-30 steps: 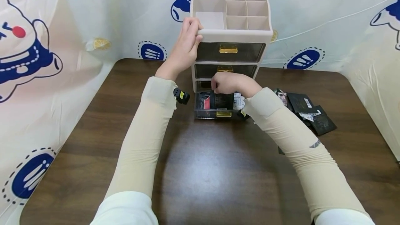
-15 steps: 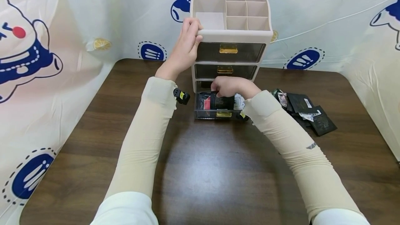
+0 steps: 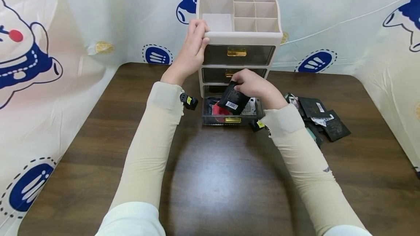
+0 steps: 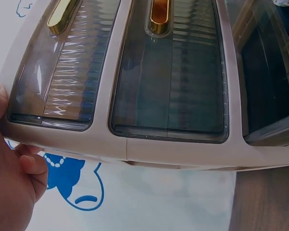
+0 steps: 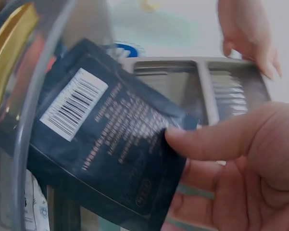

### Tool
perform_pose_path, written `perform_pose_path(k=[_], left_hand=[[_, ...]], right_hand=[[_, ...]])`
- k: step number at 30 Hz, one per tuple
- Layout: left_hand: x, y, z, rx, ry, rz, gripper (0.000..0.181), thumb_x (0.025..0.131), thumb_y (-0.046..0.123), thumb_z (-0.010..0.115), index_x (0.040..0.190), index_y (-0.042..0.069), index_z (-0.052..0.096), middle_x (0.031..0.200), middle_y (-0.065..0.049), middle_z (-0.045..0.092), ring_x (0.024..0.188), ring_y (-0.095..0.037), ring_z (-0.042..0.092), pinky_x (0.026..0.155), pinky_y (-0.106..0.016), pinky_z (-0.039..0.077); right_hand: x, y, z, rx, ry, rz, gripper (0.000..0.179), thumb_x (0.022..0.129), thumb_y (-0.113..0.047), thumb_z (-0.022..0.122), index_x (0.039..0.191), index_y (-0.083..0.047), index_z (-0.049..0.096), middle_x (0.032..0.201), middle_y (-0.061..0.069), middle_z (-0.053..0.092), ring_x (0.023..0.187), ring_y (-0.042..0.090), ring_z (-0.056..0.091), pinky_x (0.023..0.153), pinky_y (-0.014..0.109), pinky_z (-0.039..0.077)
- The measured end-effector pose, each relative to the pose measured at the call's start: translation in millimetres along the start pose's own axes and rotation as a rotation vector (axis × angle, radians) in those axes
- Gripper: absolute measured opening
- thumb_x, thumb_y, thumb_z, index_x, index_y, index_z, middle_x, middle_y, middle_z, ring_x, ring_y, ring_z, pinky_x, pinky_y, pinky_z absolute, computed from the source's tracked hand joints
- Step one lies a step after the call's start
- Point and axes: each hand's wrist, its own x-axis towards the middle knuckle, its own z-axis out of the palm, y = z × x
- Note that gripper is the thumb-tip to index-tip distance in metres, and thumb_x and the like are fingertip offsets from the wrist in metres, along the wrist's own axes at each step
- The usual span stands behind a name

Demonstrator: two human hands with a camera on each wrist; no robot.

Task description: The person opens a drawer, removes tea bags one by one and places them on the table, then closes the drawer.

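Observation:
My right hand pinches a flat black sachet by one end, thumb on its printed face and fingers behind. A white barcode label shows on the sachet. It tilts over the pulled-out bottom drawer, where a red packet and other dark and white packets lie. The drawer belongs to an off-white desktop organizer. My left hand grips the organizer's upper left corner, fingers over the top edge and thumb at the front.
Two smoky drawers with gold handles, the top drawer and the middle drawer, are closed. Several black sachets lie piled on the brown table to the right. A printed curtain hangs behind.
My right hand has lifted the black sachet up from inside the bottom drawer and turned it, uncovering more of the red packet. My left hand keeps its hold on the organizer.

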Motion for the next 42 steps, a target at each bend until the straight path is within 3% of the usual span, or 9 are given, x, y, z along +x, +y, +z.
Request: perform_pose_path(k=[4, 11, 19, 24, 30, 37, 42], left_hand=[[-0.8, -1.5, -1.3, -0.002, -0.008, -0.017, 0.027, 0.105, 0.022, 0.034, 0.114, -0.002, 0.042, 0.124, -0.013, 0.029, 0.123, -0.023, 0.034, 0.103, -0.027, 0.029], [-0.1, -3.3, -3.5, -0.004, 0.008, -0.017, 0.027, 0.105, 0.021, 0.035, 0.114, -0.003, 0.042, 0.124, -0.013, 0.029, 0.123, -0.024, 0.034, 0.103, -0.026, 0.030], [-0.8, -0.8, -2.6, -0.014, 0.010, -0.018, 0.025, 0.105, 0.020, 0.036, 0.111, -0.003, 0.042, 0.124, -0.013, 0.030, 0.121, -0.023, 0.035, 0.102, -0.029, 0.030], [-0.7, -0.2, -1.9, -0.019, 0.007, -0.015, 0.025, 0.104, 0.020, 0.035, 0.111, -0.003, 0.042, 0.123, -0.013, 0.029, 0.122, -0.024, 0.035, 0.102, -0.029, 0.030], [1.2, -0.5, 0.4, -0.004, 0.003, -0.016, 0.026, 0.105, 0.020, 0.035, 0.113, -0.004, 0.043, 0.124, -0.013, 0.030, 0.122, -0.024, 0.035, 0.102, -0.028, 0.030], [1.3, -0.5, 1.6, -0.013, 0.010, 0.004, 0.026, 0.105, 0.020, 0.035, 0.112, -0.004, 0.042, 0.122, -0.013, 0.030, 0.120, -0.024, 0.035, 0.103, -0.029, 0.030], [1.7, -0.7, 1.0, -0.003, 0.004, -0.003, 0.027, 0.105, 0.020, 0.034, 0.113, -0.004, 0.042, 0.123, -0.013, 0.029, 0.121, -0.023, 0.035, 0.103, -0.028, 0.030]], right_hand=[[-10.7, 9.0, 0.3, 0.102, 0.100, 0.041, 0.013, 0.098, 0.001, 0.051, 0.100, 0.006, 0.063, 0.101, 0.025, 0.068, 0.087, 0.030, 0.059, 0.084, 0.041, 0.050], [-27.0, 17.8, -3.9, 0.182, 0.183, 0.018, 0.015, 0.098, 0.001, 0.050, 0.104, 0.008, 0.063, 0.101, 0.027, 0.068, 0.085, 0.031, 0.062, 0.078, 0.036, 0.050], [-50.9, 32.5, -6.8, 0.282, 0.284, 0.125, 0.018, 0.101, -0.005, 0.052, 0.113, 0.004, 0.062, 0.114, 0.027, 0.067, 0.096, 0.031, 0.062, 0.083, 0.037, 0.049], [-66.3, 42.8, -11.1, 0.339, 0.350, 0.155, 0.018, 0.102, -0.006, 0.052, 0.112, 0.004, 0.062, 0.113, 0.026, 0.066, 0.091, 0.025, 0.062, 0.081, 0.028, 0.049], [-84.8, 56.9, -17.1, 0.369, 0.417, 0.172, 0.020, 0.102, -0.009, 0.053, 0.115, 0.004, 0.060, 0.105, 0.018, 0.066, 0.081, 0.011, 0.057, 0.074, 0.018, 0.047], [-102.0, 78.1, -20.4, 0.454, 0.486, 0.200, 0.020, 0.102, -0.011, 0.054, 0.116, 0.003, 0.058, 0.080, -0.018, 0.060, 0.072, 0.005, 0.052, 0.063, 0.020, 0.041], [-115.3, 94.1, -25.2, 0.535, 0.540, 0.261, 0.008, 0.101, -0.011, 0.055, 0.106, -0.012, 0.062, 0.079, -0.023, 0.060, 0.075, 0.004, 0.053, 0.063, 0.020, 0.042]])
